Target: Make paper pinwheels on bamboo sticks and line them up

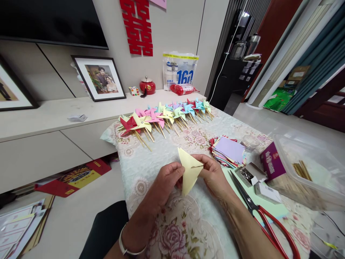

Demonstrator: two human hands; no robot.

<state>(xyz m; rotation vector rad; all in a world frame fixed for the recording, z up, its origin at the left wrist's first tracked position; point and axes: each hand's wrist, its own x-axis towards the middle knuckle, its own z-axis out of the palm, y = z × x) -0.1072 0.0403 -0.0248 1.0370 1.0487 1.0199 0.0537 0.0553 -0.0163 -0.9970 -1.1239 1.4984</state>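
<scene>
A pale yellow sheet of paper [189, 172], folded into a triangle, is held upright above the table. My left hand [170, 178] pinches its left side between thumb and fingers. My right hand [208, 169] grips its right corner, where a slit runs inward from the edge. Red-handled scissors [252, 205] lie to the right of my right forearm, blades pointing away from me. A stack of coloured paper squares [229, 149] sits just beyond my right hand. Finished paper pinwheels [153, 117] on sticks lie in rows at the table's far side.
On the right are a small open box of metal fasteners [248, 173], a white small box [267, 192], a round clear container [250, 142] and a plastic bin [318, 192] with sticks. A floral cloth [175, 230] covers the table. Behind stands a low cabinet [48, 122].
</scene>
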